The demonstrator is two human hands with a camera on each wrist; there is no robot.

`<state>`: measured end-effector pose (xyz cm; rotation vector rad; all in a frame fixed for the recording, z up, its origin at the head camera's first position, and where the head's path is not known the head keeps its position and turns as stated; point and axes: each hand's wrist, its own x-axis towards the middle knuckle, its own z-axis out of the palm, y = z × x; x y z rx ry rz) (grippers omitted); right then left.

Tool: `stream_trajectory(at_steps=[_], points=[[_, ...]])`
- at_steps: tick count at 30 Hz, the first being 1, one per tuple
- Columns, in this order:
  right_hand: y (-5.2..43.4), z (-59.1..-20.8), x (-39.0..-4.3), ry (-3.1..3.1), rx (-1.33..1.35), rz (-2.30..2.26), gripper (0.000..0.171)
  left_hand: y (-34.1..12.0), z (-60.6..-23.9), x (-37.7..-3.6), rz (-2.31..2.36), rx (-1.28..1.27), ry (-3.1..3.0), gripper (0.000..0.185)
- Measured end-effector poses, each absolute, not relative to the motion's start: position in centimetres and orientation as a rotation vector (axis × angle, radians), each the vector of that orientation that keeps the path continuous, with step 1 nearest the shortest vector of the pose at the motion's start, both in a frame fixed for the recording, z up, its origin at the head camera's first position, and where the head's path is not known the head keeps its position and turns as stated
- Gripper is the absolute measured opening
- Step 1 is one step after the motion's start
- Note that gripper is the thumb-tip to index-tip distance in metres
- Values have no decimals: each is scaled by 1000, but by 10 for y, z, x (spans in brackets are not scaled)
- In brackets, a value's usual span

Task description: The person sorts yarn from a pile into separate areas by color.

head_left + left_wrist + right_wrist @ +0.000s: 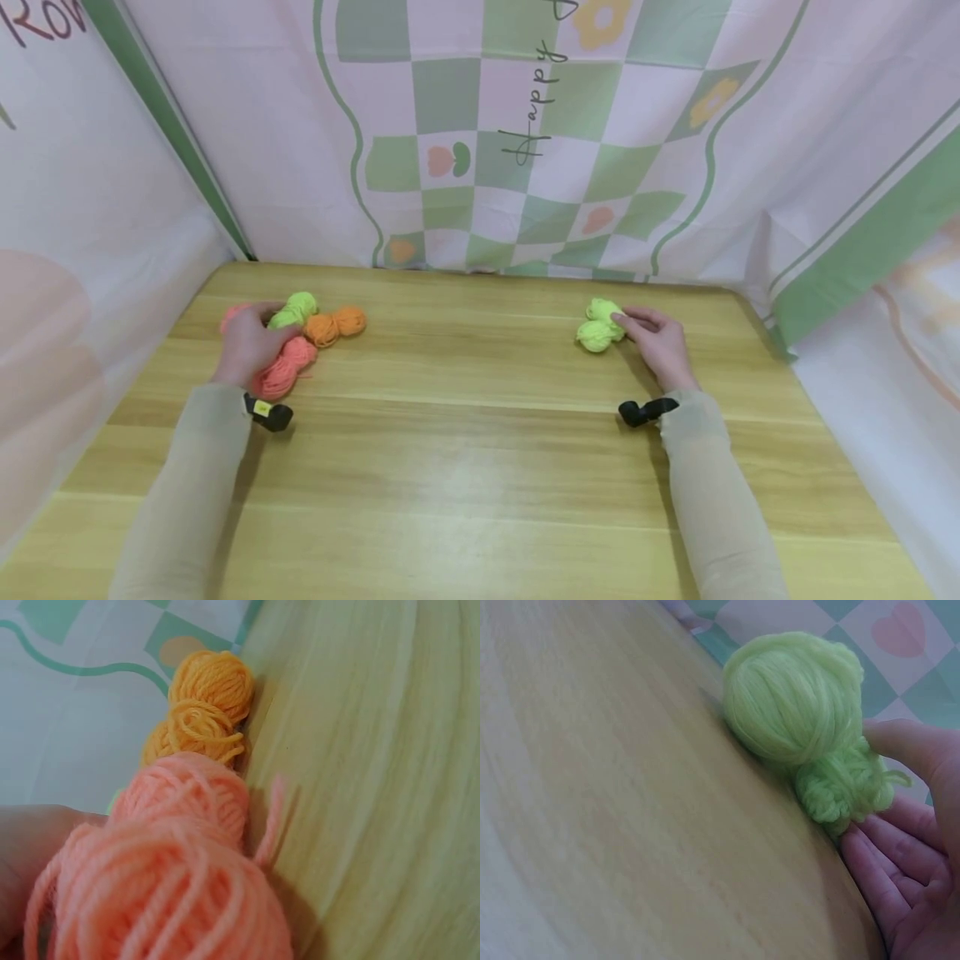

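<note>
Your left hand lies curled over the salmon-pink skein of wool yarn at the left of the pale wooden table. Whether its fingers actually grip the skein cannot be told. Touching that skein are an orange yarn skein and a lime-green yarn skein. Your right hand is loosely open, its fingertips touching a second lime-green yarn skein at the table's right. No containers are visible.
</note>
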<state>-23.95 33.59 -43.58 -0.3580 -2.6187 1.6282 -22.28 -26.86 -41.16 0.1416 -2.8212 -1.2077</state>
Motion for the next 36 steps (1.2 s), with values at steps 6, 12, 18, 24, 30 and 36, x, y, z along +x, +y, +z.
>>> stream_trajectory(at_steps=[6,12,18,24,30,36], points=[[336,-436,-240,-2612,-362,1630,80,-267,-409,-224,-1286,226,-2714,55],[336,-436,-241,-2610,-364,1629,81,-264,-404,-223,-1290,221,-2613,54],[337,-437,-242,-2613,-362,1632,79,-258,-399,-223,-1248,218,-2579,54],[338,-438,-243,-2605,-361,1622,79,-252,-393,-223,-1227,226,-2547,51],[337,-438,-243,-2609,-363,1624,80,-245,-386,-222,-1201,212,-2516,48],[336,-437,-242,-2616,-363,1629,79,-235,-382,-221,-1195,165,-2472,41]])
